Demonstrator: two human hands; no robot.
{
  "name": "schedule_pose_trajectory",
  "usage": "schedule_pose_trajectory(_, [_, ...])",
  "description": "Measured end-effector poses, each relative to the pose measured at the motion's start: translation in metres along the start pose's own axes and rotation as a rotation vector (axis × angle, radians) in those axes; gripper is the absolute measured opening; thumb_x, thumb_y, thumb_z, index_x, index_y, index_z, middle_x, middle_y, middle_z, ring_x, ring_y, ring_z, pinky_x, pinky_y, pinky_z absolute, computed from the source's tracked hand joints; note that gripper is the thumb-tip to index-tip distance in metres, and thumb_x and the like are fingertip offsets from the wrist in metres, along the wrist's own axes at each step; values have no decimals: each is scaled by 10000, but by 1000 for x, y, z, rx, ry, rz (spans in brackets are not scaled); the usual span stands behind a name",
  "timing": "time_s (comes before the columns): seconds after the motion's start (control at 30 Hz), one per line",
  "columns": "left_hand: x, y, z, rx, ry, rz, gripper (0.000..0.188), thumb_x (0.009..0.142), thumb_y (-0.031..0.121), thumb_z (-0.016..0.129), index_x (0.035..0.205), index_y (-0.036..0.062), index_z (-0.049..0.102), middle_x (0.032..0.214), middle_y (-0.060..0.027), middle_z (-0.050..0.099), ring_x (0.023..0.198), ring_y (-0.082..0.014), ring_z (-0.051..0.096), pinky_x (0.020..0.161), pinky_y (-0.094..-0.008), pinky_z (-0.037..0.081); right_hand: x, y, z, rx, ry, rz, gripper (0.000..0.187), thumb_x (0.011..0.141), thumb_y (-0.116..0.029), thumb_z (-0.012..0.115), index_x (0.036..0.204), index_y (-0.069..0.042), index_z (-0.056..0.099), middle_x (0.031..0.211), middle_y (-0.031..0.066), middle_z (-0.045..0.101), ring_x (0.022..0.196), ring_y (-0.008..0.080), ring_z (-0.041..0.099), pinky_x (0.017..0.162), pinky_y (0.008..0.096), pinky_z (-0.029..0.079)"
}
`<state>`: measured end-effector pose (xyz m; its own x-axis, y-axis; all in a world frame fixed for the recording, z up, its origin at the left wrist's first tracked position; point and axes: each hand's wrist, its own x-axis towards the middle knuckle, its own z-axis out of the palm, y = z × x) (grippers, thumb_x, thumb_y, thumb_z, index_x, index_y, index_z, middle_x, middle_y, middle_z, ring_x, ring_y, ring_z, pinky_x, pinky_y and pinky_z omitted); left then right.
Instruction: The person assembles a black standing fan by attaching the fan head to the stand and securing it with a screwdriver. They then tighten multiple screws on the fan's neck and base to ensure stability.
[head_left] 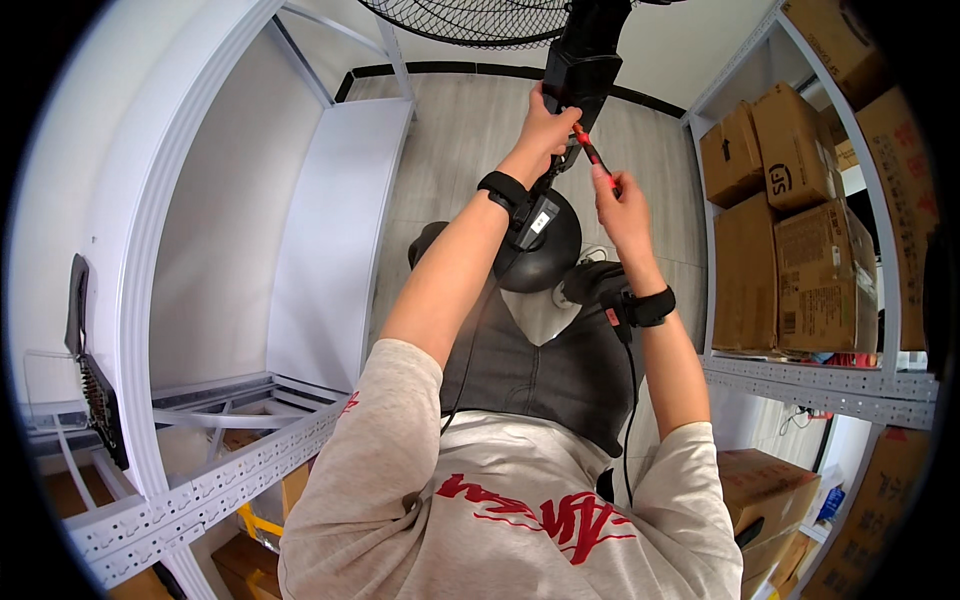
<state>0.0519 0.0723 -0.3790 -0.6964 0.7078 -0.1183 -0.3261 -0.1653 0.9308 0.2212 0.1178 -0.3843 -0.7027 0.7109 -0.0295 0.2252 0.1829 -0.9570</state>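
On the right-hand metal rack [820,388], stacked cardboard boxes [745,270], contents hidden; dark printing on the sides, an arrow on one, a small pale label on another. Lower down, beside the right sleeve, another carton [765,485]. Across the light grey T-shirt [480,560], red script. Ahead, between the racks, a black fan [582,75], wire grille uppermost. At its neck, the left hand [545,130], grip curled; how tightly, impossible to tell. In the right hand's [625,210] grip, closed round the handle, a red-and-black screwdriver-like tool [590,150], far end near the left thumb.
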Motion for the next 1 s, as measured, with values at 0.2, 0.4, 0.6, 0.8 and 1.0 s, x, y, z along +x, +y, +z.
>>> schedule_pose_trajectory(0.2, [-1, -1, 1, -4, -9, -5, 690, 795, 73, 600, 1368, 149, 223, 844, -48, 502, 504, -67, 390, 392, -228, 230, 8, 17, 2, -11, -30, 110, 448, 948, -455, 540, 830, -24, 566, 583, -6, 485, 487, 75, 440, 447, 241, 330])
schedule_pose_trajectory(0.4, [-4, 1, 1, -21, -11, 2, 709, 785, 78, 621, 1368, 153, 225, 811, -36, 510, 518, -64, 407, 397, -224, 242, 3, 3, 0, 35, -85, 116, 438, 902, -416, 617, 882, 19, 564, 618, 68, 541, 587, 166, 523, 560, 331, 426])
schedule_pose_trajectory(0.6, [-6, 3, 3, 34, -9, 17, 731, 790, 47, 678, 1350, 124, 215, 773, -51, 549, 477, -46, 398, 371, -205, 246, 1, 19, 3, -195, 93, -77, 396, 890, -371, 646, 874, 11, 544, 665, 80, 560, 616, 165, 526, 575, 330, 424])
schedule_pose_trajectory(0.8, [-8, 1, 3, 59, -14, 66, 784, 761, 59, 716, 1354, 107, 207, 781, -58, 577, 477, -50, 409, 376, -205, 255, -5, 19, 1, -216, 118, -100, 379, 895, -354, 644, 878, 9, 538, 664, 80, 560, 613, 158, 515, 571, 328, 420])
schedule_pose_trajectory(1.0, [-5, -4, 3, 80, 11, 91, 899, 742, 123, 718, 1436, 113, 148, 835, -40, 556, 608, -92, 526, 430, -227, 319, -14, 14, -2, -195, 115, -96, 353, 902, -332, 641, 859, -1, 528, 645, 66, 541, 595, 140, 489, 552, 316, 405])
